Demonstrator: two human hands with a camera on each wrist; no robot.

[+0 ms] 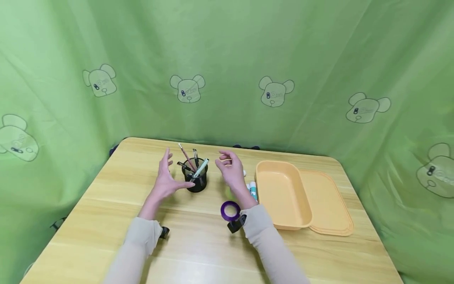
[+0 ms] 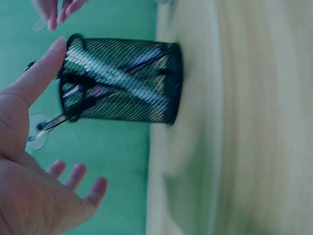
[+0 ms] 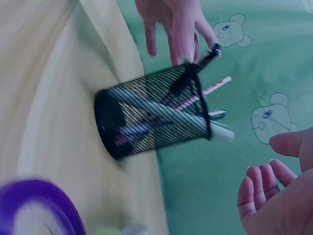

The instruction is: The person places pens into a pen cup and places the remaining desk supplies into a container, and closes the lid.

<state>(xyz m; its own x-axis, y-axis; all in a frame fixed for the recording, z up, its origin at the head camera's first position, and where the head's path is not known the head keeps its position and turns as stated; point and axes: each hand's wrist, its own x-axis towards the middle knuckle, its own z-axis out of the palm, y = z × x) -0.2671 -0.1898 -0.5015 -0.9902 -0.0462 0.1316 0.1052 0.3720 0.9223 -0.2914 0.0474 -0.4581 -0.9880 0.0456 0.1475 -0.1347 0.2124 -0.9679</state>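
A black mesh pen holder (image 1: 198, 184) stands upright on the table, with a pencil (image 1: 186, 155), a pale mint pen (image 1: 202, 167) and several dark pens in it. My left hand (image 1: 166, 182) is spread at its left side, thumb reaching across the front by the rim; whether the thumb touches the mesh I cannot tell. To the right of the holder hovers my right hand (image 1: 231, 172), its fingers loosely bent and apart from the holder, with nothing in them. The right wrist view shows the mesh holder (image 3: 156, 110) between both hands.
A purple tape roll (image 1: 222, 211) lies below my right wrist. Glue sticks (image 1: 253, 190) rest against the open orange box (image 1: 283, 197), whose lid (image 1: 331, 201) lies to its right. Something yellow-green (image 1: 229, 193) is partly hidden by my right forearm. A green curtain (image 1: 230, 39) hangs behind the table.
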